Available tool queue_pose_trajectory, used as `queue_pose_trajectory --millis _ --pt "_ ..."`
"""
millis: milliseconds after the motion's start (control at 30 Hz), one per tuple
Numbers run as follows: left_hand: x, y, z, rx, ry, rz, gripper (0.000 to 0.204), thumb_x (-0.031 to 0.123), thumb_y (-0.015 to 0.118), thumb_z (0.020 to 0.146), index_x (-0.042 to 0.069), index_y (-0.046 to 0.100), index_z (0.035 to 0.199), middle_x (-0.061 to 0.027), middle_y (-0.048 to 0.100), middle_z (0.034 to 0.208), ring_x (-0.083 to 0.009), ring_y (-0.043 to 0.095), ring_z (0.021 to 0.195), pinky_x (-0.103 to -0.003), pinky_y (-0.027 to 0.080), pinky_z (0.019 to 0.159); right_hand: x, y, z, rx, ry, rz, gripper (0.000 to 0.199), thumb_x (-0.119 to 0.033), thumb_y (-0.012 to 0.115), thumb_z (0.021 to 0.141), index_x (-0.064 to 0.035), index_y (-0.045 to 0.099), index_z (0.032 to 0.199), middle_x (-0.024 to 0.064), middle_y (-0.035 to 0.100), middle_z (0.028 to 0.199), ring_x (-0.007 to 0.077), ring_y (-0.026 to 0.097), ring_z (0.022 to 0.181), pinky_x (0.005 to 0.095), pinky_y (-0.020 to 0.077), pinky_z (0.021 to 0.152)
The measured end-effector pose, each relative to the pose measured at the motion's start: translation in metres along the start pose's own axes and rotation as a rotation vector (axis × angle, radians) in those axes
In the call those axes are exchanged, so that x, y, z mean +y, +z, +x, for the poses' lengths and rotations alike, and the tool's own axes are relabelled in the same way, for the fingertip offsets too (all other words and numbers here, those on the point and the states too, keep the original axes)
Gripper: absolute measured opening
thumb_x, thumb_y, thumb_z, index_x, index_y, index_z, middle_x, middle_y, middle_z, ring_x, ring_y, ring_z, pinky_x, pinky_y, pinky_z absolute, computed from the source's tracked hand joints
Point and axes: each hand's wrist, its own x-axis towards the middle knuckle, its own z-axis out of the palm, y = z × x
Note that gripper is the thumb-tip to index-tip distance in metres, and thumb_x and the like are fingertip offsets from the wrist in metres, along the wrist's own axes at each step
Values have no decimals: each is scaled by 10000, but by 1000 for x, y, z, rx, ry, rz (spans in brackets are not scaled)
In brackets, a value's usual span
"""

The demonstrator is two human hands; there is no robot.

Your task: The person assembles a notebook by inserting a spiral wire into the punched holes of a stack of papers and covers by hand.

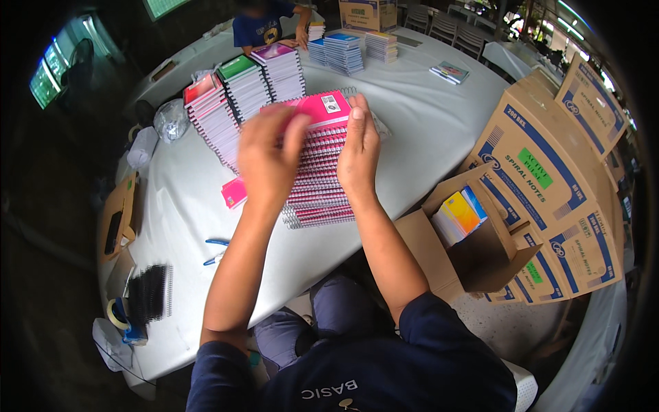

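A tall stack of pink spiral notebooks stands in front of me, its wire-bound edges facing me. The top notebook has a pink cover with a small white label. My left hand is at the stack's left side, slightly blurred, thumb apart from the fingers. Along the right side lies my right hand, its fingers stretched upward and holding nothing. Whether either palm presses on the stack I cannot tell. Partly hidden behind my left forearm is a loose pink piece.
Beyond stand red, green and purple notebook stacks, and blue notebooks. A co-worker sits across the table. An open carton and stacked boxes flank the right. Blue-handled pliers and black binding coils lie left.
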Motion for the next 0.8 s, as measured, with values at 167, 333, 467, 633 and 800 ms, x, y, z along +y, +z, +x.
queue_pose_trajectory --millis 167,333,467,633,800 --pt "-28 7 -20 111 -615 -193 285 249 653 862 -15 638 756 -119 603 714 -161 560 644 -297 450 612 3 3 -4 128 -246 -164 227 -168 614 872 19 636 998 157 618 1046 274 624 903 334 492 766" --pt "-29 8 -31 136 -573 -320 259 223 617 890 3 598 755 -46 547 685 -105 491 628 -257 419 595 2 6 -7 259 -343 -125 125 -52 732 749 3 627 791 86 591 846 206 583 739 313 475 667" --pt "-43 5 -27 336 -460 -360 217 204 549 926 8 593 845 -27 538 685 -97 482 625 -248 417 600 12 -4 1 262 -412 -188 157 -40 760 709 -10 612 752 78 584 824 210 567 725 320 459 665" --pt "-152 -6 -69 -377 -584 89 278 207 576 856 57 597 1089 -136 654 944 -280 620 798 -368 477 754 1 -24 -8 228 -532 -270 154 -29 737 728 -23 601 801 70 592 832 219 546 807 339 438 724" --pt "-203 -25 -188 -682 -207 345 339 208 590 813 117 594 1139 -134 654 992 -350 618 900 -417 499 799 -15 -7 -63 98 -619 7 88 -42 637 816 -28 581 882 64 601 851 207 546 804 328 431 730"
